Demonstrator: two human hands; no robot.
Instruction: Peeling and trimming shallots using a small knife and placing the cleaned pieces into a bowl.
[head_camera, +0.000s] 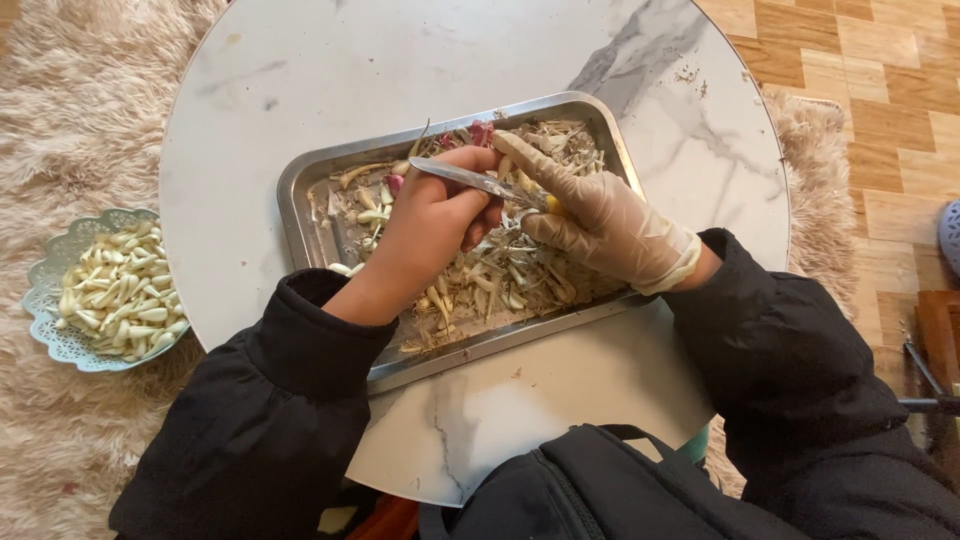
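A metal tray (300, 190) sits on a round white marble table (300, 90) and holds garlic cloves and papery peels (500, 275). My bare left hand (435, 215) is closed over something small in the middle of the tray, probably a garlic clove, mostly hidden by the fingers. My right hand (600, 215), in a thin translucent glove, grips a knife with a yellow handle. Its blade (465, 177) points left and lies across the top of my left fingers. Both hands touch above the pile of peels.
A pale blue scalloped bowl (50, 290) full of peeled garlic cloves (120, 290) rests on the shaggy beige rug (70, 120) left of the table. Wooden floor (880, 90) lies to the right. Black sleeves and a black bag (590, 490) fill the bottom.
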